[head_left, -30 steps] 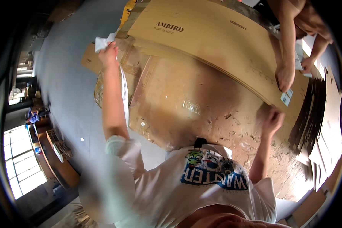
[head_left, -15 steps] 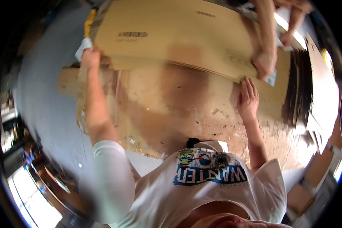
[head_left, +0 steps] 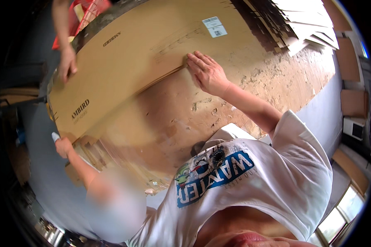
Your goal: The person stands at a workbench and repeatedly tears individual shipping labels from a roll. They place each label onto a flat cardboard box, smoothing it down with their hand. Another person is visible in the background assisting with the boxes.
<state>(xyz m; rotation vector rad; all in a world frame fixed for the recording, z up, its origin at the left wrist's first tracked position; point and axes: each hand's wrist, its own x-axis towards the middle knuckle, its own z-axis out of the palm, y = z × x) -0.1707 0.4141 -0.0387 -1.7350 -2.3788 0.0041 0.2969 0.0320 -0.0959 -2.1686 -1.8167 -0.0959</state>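
Head view: the cardboard (head_left: 132,61) lies flat across the surface (head_left: 280,78); the right hand (head_left: 208,75) rests extended fingers, grasping nothing, at its near edge, probably steadying it, while the left hand's (head_left: 64,147) fingers clasp a white scrap (head_left: 55,136) by its corner.

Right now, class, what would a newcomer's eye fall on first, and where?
The large printed cardboard sheet slants across the upper half, a white label toward its right end. The right hand lies at its near edge; the left hand, holding a white item, is by its lower-left corner. A red crate stands out at the upper left.
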